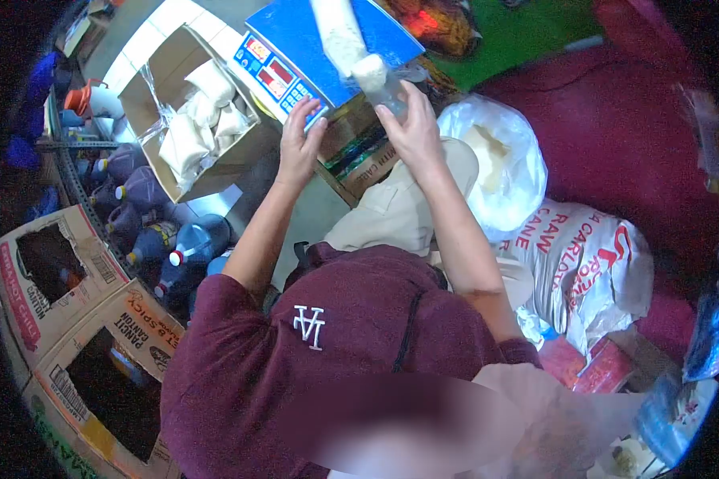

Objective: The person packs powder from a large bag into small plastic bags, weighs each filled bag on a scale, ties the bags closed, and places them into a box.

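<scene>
While the left grip [302, 144] curved loosely, fingers apart, beside the boxy blue scale [305, 60], the right grip [411, 128] held filmy clear plastic [386, 93] just behind a slender, white-filled bag [338, 36].

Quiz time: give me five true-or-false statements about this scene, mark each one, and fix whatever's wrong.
1. The left hand is gripping a bottle. False: it looks empty, with its fingertips beside the scale.
2. The right hand holds a clear plastic item. True.
3. White-filled bags lie in an open cardboard box. True.
4. The sack printed RAW CANE has green lettering. False: the lettering is red.
5. The person's shirt is maroon. True.
</scene>
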`<state>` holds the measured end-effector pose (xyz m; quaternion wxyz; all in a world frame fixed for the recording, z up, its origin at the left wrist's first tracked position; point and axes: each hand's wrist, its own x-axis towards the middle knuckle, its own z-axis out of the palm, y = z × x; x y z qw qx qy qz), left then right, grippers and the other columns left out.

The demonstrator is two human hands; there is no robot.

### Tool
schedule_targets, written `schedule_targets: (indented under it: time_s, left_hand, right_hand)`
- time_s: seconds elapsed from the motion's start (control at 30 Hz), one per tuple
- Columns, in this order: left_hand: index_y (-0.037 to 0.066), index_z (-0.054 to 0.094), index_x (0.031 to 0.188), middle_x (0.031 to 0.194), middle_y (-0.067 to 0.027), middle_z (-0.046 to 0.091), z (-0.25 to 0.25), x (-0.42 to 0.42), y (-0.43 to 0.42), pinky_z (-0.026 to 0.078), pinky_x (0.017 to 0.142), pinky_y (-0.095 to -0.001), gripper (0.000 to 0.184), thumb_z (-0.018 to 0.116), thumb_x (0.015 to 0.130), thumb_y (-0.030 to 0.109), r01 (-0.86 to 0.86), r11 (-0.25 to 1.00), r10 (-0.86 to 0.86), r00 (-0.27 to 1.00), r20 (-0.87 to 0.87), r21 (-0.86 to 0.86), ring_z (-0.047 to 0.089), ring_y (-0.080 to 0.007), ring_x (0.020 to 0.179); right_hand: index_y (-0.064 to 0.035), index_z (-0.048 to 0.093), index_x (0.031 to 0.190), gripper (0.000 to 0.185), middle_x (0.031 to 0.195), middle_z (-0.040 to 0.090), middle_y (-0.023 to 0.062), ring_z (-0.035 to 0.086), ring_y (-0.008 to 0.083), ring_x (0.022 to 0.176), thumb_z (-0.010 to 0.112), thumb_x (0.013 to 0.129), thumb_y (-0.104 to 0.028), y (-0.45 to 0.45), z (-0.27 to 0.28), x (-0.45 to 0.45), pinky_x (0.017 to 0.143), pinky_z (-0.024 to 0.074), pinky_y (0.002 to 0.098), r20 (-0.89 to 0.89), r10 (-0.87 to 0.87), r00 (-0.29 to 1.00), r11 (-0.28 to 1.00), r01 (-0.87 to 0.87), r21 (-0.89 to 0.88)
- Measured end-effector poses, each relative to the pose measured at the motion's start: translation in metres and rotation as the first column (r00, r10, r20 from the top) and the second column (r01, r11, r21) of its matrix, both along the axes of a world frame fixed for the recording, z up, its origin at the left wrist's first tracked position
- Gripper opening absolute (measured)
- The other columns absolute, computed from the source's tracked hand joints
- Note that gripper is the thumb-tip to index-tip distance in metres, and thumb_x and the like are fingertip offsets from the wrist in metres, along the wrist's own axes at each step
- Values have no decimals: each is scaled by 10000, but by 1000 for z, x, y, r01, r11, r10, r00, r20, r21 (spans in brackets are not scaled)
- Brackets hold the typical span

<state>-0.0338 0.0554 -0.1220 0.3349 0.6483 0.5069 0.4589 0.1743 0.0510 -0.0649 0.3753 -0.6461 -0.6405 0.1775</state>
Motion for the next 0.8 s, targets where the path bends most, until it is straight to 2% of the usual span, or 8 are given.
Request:
schedule_targets:
  time_s: [0.13,0.17,0.27,0.47,0.57,0.67,0.77,0.8]
  left_hand:
    - [28,539,1201,1325,-190,452,7,9,-3,368,1003,-362,339,574,898,177,2,1000,-2,999,53,-14,481,-271,1188]
    - [26,536,1201,1323,-189,450,6,10,-2,379,993,-359,345,585,890,168,3,1000,-3,1000,14,-1,489,-266,1173]
    - [27,535,1199,1327,-192,449,5,15,2,378,994,-363,358,598,882,179,12,999,-12,1000,-17,43,488,-279,1175]
    - [41,529,1220,1364,-228,413,11,29,26,302,1052,-402,473,683,819,239,-28,993,50,980,-192,115,391,-347,1266]
    - [20,517,1228,1354,-252,410,13,38,41,299,1047,-418,522,703,803,261,8,981,42,968,-249,196,386,-367,1265]
    - [2,512,1226,1343,-267,411,10,46,49,315,1032,-424,554,722,785,264,16,976,53,950,-306,219,392,-388,1253]
    - [-9,513,1220,1332,-265,424,8,55,54,327,1024,-433,562,727,777,262,-13,972,86,948,-307,234,411,-390,1236]
    - [-9,513,1220,1332,-265,424,7,57,55,327,1024,-433,562,727,777,262,-9,972,84,947,-310,236,411,-390,1236]
  right_hand:
    - [7,446,1253,607,1185,530,231,546,381,1065,653,807,-348,0,26,13,916,430,436,-127,-47,991,995,58,82]
    - [9,458,1238,608,1161,543,218,558,362,1044,693,781,-318,2,35,22,888,447,412,-110,-63,992,977,83,194]
    - [32,484,1209,583,1114,564,192,583,267,971,739,759,-238,-10,63,61,818,472,334,-314,-135,940,970,190,153]
    - [41,477,1229,592,1078,584,191,593,279,930,725,776,-248,-75,26,173,820,470,350,-135,-414,900,864,435,254]
    - [52,466,1246,655,1097,592,229,591,316,991,729,763,-303,-116,-28,211,864,459,370,-77,-566,821,824,564,-46]
    - [91,428,1276,810,1166,545,325,556,359,1102,730,717,-412,-147,-100,233,935,432,369,-155,-736,659,629,579,-519]
    - [105,389,1306,851,1176,535,336,551,367,1114,715,717,-416,-149,-136,247,934,432,359,-118,-704,700,627,535,-566]
    - [122,376,1308,835,1131,568,288,584,311,999,719,733,-377,-146,-141,250,845,461,343,-143,-737,661,605,551,-574]
